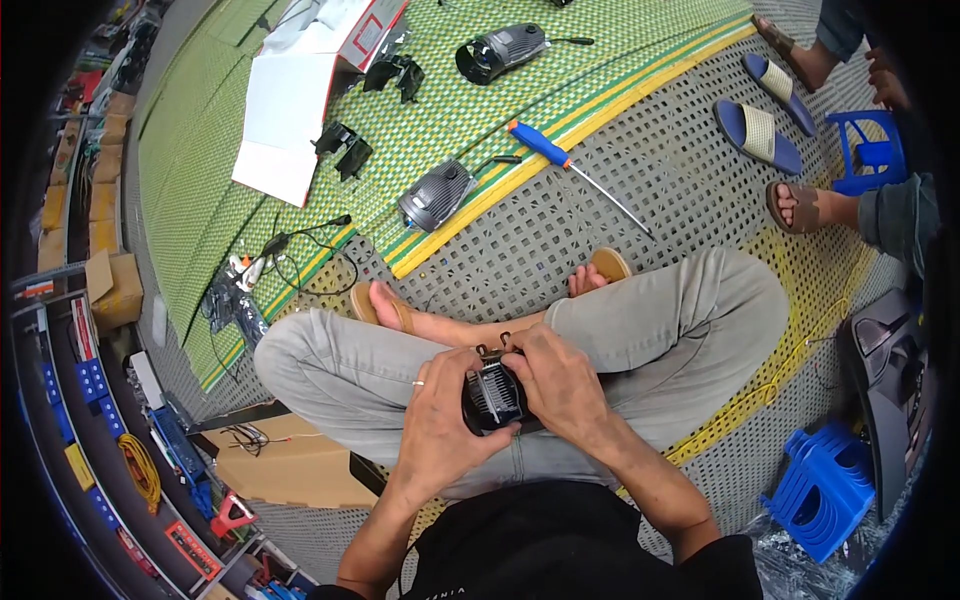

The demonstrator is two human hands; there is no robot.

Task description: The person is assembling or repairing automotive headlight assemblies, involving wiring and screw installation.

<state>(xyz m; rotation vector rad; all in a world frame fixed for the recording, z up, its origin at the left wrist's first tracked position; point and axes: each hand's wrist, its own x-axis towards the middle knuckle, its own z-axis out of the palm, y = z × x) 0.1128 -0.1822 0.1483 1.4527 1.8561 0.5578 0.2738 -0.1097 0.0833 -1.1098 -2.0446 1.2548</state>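
Screwdriver [545,147] lies beyond device [497,397], seemingly across mat's edge [640,97].

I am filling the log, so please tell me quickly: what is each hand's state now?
Left hand: curled, holding the black finned part from the left.
Right hand: curled, holding the same part from the right.

Left forearm [378,540] and right forearm [655,490], both bare, enter at 7 and 5 o'clock and converge inward. Left hand [438,415]: fingers [460,362] bent toward 1 o'clock, thumb [500,436] toward 2. Right hand [562,388]: back uppermost, fingers curled toward 10. Both grip.
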